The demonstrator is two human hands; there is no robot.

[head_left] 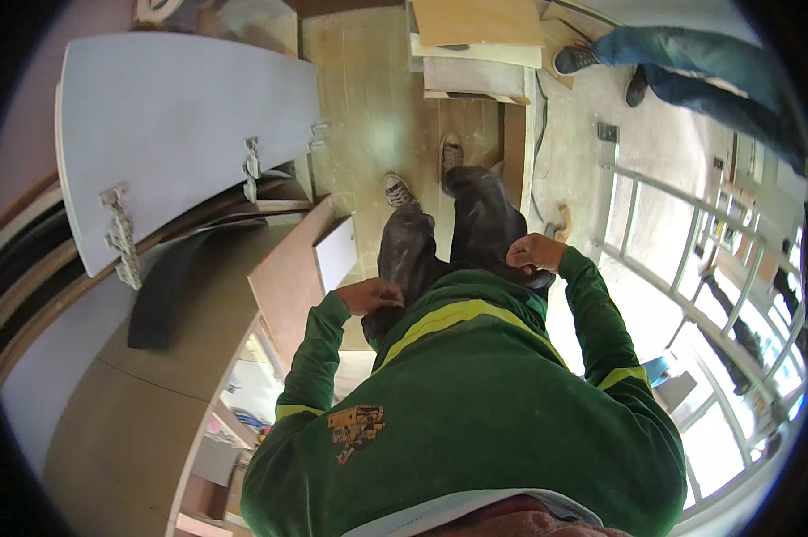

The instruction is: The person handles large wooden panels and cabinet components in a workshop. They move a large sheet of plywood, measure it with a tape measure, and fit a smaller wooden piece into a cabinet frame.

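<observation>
My left hand (373, 295) is beside my left thigh, its fingers curled together against the dark trousers (406, 253). By the outer side of my right leg, my right hand (536, 253) is closed in a pinch-like shape, close to the trouser cloth. Whether either hand grips the cloth or some small thing cannot be made out. Green sleeves with yellow bands cover both arms. Left of my hands, a pale grey cabinet door (185, 134) stands tilted, with metal hinges (118, 234) along its lower edge.
A brown board (289, 259) and a small white panel (336, 255) lie near my left leg. Stacked panels (477, 54) stand ahead. A metal ladder (677, 192) lies to the right, and another person's jeans-clad legs (699, 67) are at the upper right. A cable runs along the floor.
</observation>
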